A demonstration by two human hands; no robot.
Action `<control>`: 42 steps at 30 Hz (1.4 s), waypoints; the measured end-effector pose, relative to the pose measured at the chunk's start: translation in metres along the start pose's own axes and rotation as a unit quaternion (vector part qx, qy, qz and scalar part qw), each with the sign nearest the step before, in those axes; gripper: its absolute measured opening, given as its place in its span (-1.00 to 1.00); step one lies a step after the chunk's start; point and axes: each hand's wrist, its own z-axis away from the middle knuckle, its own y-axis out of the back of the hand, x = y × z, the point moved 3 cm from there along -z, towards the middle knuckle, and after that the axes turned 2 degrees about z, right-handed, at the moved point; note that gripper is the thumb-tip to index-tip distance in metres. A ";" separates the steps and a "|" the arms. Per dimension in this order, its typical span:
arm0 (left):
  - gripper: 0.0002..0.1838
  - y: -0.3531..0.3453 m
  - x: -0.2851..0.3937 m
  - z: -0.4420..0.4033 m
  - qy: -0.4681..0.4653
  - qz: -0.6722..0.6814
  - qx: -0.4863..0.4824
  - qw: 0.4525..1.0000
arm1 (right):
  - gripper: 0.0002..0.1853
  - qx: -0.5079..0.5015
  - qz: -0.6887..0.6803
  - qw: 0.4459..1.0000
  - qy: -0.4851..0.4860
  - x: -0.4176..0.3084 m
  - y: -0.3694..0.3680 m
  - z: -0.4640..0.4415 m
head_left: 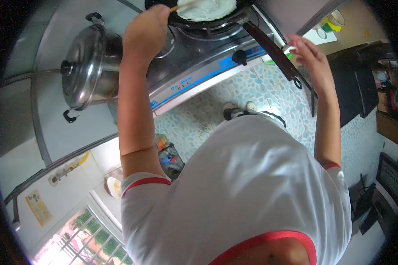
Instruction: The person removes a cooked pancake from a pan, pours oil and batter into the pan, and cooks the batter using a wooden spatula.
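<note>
1 flat white pancake (pixel 208 9) in black pan (pixel 233 17)

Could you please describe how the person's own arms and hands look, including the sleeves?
The left hand and right hand wear no gloves; both forearms are bare, with no watch or bracelet visible. The short white sleeves end in red trim.

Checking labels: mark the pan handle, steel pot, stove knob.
Pan handle (pixel 272 51): head view, middle of the grip.
Steel pot (pixel 85 68): head view, on the lid.
Stove knob (pixel 239 57): head view, middle of the knob.
</note>
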 end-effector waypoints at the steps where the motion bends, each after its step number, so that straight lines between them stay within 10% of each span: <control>1: -0.65 0.001 -0.001 0.001 0.002 0.052 0.060 0.997 | -0.60 -0.022 0.004 1.000 0.019 -0.015 -0.005 -0.002; 6: -0.73 -0.018 0.056 0.025 0.100 0.229 0.115 0.961 | -0.52 -0.217 -0.064 0.974 0.008 -0.063 -0.081 -0.016; 18: -0.64 -0.058 0.073 0.088 0.052 0.449 0.276 0.848 | -0.72 -0.181 -0.132 0.958 -0.180 -0.082 -0.131 -0.046; 26: -0.80 -0.213 0.078 0.140 0.178 0.310 0.044 0.933 | -0.72 -0.290 -0.229 0.892 -0.260 -0.064 -0.092 -0.079; 42: -0.64 -0.264 0.113 0.099 0.331 0.274 0.206 0.879 | -0.80 -0.384 -0.303 0.801 -0.344 -0.034 -0.063 -0.101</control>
